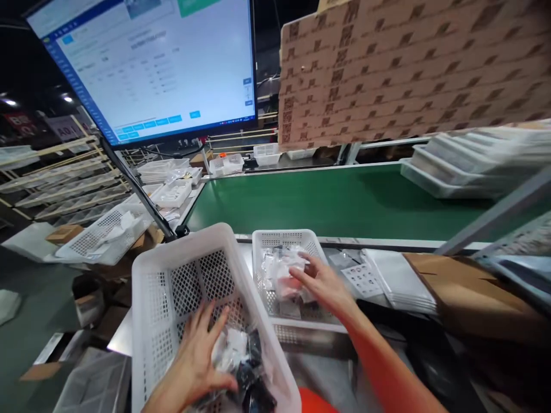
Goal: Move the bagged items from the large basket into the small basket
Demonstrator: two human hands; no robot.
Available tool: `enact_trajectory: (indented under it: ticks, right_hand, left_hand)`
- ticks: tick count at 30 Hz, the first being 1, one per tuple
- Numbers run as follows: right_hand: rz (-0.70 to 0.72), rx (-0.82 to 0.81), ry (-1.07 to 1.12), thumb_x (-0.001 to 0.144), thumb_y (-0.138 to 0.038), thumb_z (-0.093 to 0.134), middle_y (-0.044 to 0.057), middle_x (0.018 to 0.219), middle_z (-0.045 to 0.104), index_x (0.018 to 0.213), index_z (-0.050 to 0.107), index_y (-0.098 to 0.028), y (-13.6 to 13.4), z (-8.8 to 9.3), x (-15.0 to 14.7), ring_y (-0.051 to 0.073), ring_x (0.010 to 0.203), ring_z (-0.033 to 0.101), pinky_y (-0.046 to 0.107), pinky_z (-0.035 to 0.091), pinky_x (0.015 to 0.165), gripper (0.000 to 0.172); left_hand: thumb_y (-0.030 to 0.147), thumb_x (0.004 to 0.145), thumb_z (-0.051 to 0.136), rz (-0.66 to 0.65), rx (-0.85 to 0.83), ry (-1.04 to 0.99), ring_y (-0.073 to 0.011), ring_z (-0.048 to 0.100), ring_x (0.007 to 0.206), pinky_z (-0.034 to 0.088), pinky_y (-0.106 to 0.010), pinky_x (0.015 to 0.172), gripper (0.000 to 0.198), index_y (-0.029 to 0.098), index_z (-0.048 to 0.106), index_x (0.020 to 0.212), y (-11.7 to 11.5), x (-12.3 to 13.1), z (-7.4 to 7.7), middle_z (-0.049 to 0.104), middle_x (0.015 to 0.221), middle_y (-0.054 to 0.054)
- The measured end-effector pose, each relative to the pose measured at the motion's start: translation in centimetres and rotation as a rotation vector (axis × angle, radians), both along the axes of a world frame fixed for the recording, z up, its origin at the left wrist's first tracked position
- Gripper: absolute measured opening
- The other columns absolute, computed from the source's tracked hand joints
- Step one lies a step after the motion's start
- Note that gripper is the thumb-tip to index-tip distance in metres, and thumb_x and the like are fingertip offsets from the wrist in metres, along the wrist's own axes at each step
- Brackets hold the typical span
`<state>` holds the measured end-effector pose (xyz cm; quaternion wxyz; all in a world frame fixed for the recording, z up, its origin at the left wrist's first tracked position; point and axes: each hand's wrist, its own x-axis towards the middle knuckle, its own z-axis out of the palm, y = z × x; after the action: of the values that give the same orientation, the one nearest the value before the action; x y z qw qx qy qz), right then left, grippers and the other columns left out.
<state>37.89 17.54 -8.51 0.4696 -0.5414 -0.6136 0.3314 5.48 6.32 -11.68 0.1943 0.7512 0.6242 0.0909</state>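
Observation:
My left hand [198,350] reaches into a large white perforated basket [146,275], its fingers spread and holding nothing. Beside its thumb lie small clear plastic bags [235,347] and black wrapped items [256,393] at the basket's near right end. Over a smaller white basket [286,236], my right hand [321,281] has its fingers apart at the edge of a clear bag with white and red contents [289,281]. Whether the fingertips touch that bag is hard to tell. More clear packets lie around it in the small basket.
A green conveyor belt [301,195] runs behind the baskets. A monitor [150,74] hangs at upper left, a large cardboard sheet [408,74] at upper right. Stacked white trays [456,166] stand on the belt's right. White plastic bags [402,281] and a cardboard box [451,298] lie right.

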Motion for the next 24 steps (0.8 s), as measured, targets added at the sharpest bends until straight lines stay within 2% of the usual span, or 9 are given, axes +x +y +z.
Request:
enact_trajectory:
  ticks: [2,3,6,8,11,14,19,21,24]
  right_hand:
    - [-0.137,-0.005,-0.177,0.077,-0.060,0.077,0.020,0.122,0.073,0.133,0.065,-0.014,1.3,-0.8,1.7,0.041,0.116,0.068,0.053,0.057,0.098,0.074]
    - [-0.149,-0.004,-0.219,0.078,-0.060,0.075,0.022,0.132,0.069,0.136,0.063,-0.013,1.5,-1.2,2.0,0.044,0.125,0.063,0.056,0.054,0.104,0.076]
    - [0.008,-0.031,-0.210,0.084,-0.061,0.065,0.021,0.145,0.061,0.140,0.061,-0.013,1.2,-2.0,1.2,0.042,0.133,0.058,0.060,0.050,0.110,0.074]
    - [0.146,-0.058,-0.172,0.085,-0.060,0.064,0.019,0.142,0.065,0.137,0.064,-0.016,0.5,-2.2,0.0,0.040,0.129,0.062,0.059,0.053,0.107,0.068]
    - [0.249,-0.021,-0.164,0.086,-0.057,0.066,0.015,0.134,0.070,0.128,0.070,-0.020,-0.3,-2.0,-1.2,0.038,0.123,0.065,0.058,0.054,0.105,0.057]
    - [0.267,0.042,-0.139,0.087,-0.053,0.066,0.012,0.127,0.073,0.121,0.073,-0.022,-0.9,-1.0,-1.9,0.036,0.115,0.068,0.054,0.057,0.099,0.047]
    - [0.383,0.132,0.031,0.094,-0.050,0.061,0.012,0.119,0.075,0.116,0.075,-0.021,-2.8,1.4,-5.0,0.033,0.107,0.070,0.054,0.056,0.097,0.039]
    - [0.486,0.115,0.146,0.089,-0.052,0.074,0.013,0.129,0.072,0.132,0.069,-0.021,-3.6,2.0,-7.1,0.034,0.117,0.067,0.054,0.052,0.107,0.054]
    - [0.550,0.083,0.299,0.068,-0.053,0.094,0.015,0.145,0.062,0.154,0.050,-0.022,-4.0,2.4,-10.3,0.035,0.128,0.061,0.052,0.051,0.111,0.101]
  left_hand:
    - [0.046,0.053,0.097,0.018,-0.260,0.138,-0.0475,-0.005,0.160,0.011,-0.071,0.127,0.128,0.026,0.036,0.164,-0.7,-0.4,-1.2,0.001,0.175,-0.020]
    - [0.043,0.062,0.092,-0.003,-0.278,0.145,-0.0470,0.000,0.161,0.015,-0.069,0.127,0.111,0.026,0.044,0.160,-1.2,-0.3,-1.7,0.004,0.175,-0.019]
    - [0.025,0.087,0.063,-0.086,-0.056,0.043,-0.0371,0.044,0.149,0.038,-0.053,0.123,0.042,0.021,0.074,0.126,-2.2,0.1,-3.6,0.044,0.165,-0.015]
    - [0.017,0.089,0.051,-0.100,0.078,-0.052,-0.0306,0.059,0.133,0.047,-0.046,0.116,0.031,0.019,0.075,0.109,-2.5,0.0,-4.9,0.061,0.148,-0.013]
    - [0.021,0.090,0.052,-0.028,0.187,-0.252,-0.0282,0.068,0.120,0.054,-0.045,0.109,0.026,0.020,0.073,0.104,-2.0,-1.1,-5.7,0.073,0.129,-0.011]
    - [0.034,0.092,0.059,0.183,0.286,-0.493,-0.0274,0.071,0.115,0.057,-0.044,0.105,0.024,0.021,0.075,0.105,-0.9,-2.6,-3.8,0.077,0.119,-0.010]
    - [0.049,0.075,0.087,0.541,0.483,-1.089,-0.0232,0.074,0.111,0.060,-0.027,0.094,0.040,0.019,0.073,0.098,0.9,-3.1,2.2,0.078,0.119,-0.010]
    - [0.049,0.069,0.093,0.611,0.468,-1.276,-0.0221,0.075,0.106,0.061,-0.023,0.087,0.048,0.019,0.071,0.101,1.3,-2.5,3.9,0.078,0.120,-0.009]
    - [0.053,0.062,0.096,0.613,0.361,-1.343,-0.0275,0.077,0.100,0.065,-0.030,0.080,0.060,0.019,0.071,0.105,1.8,-1.3,4.7,0.078,0.121,-0.011]
